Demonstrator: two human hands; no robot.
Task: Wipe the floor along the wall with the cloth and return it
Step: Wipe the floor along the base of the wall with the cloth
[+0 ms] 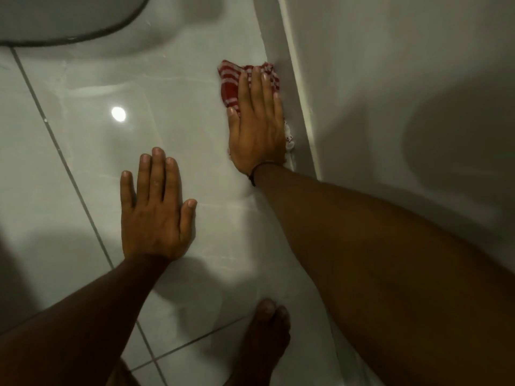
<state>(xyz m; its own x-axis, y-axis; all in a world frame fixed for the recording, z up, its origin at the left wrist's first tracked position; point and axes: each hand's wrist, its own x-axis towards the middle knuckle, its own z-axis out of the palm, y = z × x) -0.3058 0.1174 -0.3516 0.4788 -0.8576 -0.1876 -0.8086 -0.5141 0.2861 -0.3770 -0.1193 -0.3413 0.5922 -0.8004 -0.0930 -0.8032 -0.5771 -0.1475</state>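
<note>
A red cloth with white stripes [231,82] lies on the pale glossy floor tiles [156,87], right against the white skirting [299,87] at the foot of the wall [390,65]. My right hand [256,126] presses flat on the cloth, fingers stretched forward; the cloth sticks out past the fingertips and a white bit shows by the wrist. My left hand [156,210] rests flat on the bare tile to the left and nearer to me, fingers spread, holding nothing.
My bare foot [267,332] stands on the tile near the bottom edge. A dark-rimmed rounded object [69,37] fills the top left corner. Grey grout lines [58,146] cross the floor diagonally. A lamp reflection [118,114] shines on the tile.
</note>
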